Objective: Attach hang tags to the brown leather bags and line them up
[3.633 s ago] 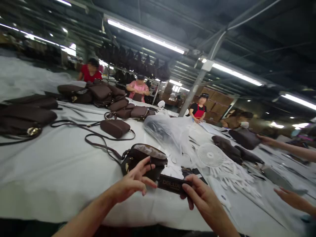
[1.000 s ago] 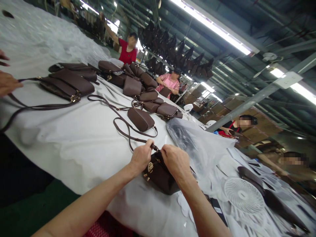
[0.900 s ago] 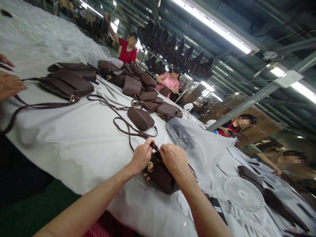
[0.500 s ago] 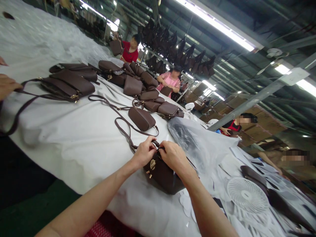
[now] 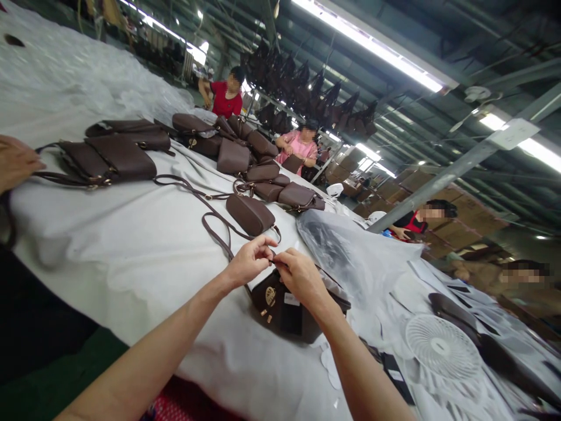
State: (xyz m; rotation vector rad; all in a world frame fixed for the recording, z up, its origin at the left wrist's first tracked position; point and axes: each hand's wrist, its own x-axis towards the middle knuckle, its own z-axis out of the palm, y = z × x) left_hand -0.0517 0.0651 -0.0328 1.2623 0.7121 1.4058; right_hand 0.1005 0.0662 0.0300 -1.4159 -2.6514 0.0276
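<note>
A dark brown handbag (image 5: 263,316) with a gold emblem and small gold fittings lies on the white-covered table in front of me. At its top edge, my left hand (image 5: 250,258) and my right hand (image 5: 302,273) meet with pinched fingertips. Between them is a thin dark strip; whether it is the bag's strap or a tag cord I cannot tell. A black hang tag (image 5: 291,318) with a white label rests against the bag's front, below my right hand. Just beyond my hands lies another brown bag (image 5: 250,215), its long strap looped on the cloth.
Several brown bags (image 5: 234,155) are heaped farther back. A co-worker's hand (image 5: 17,162) at the left holds the strap of another bag (image 5: 123,161). Clear plastic (image 5: 328,240), a white fan (image 5: 442,346) and black tags (image 5: 397,377) lie to the right. Co-workers stand around the table.
A black hang tag now shows on the bag's front. My hands have shifted slightly at the bag's top. The co-worker's bag at the left has moved left and turned.
</note>
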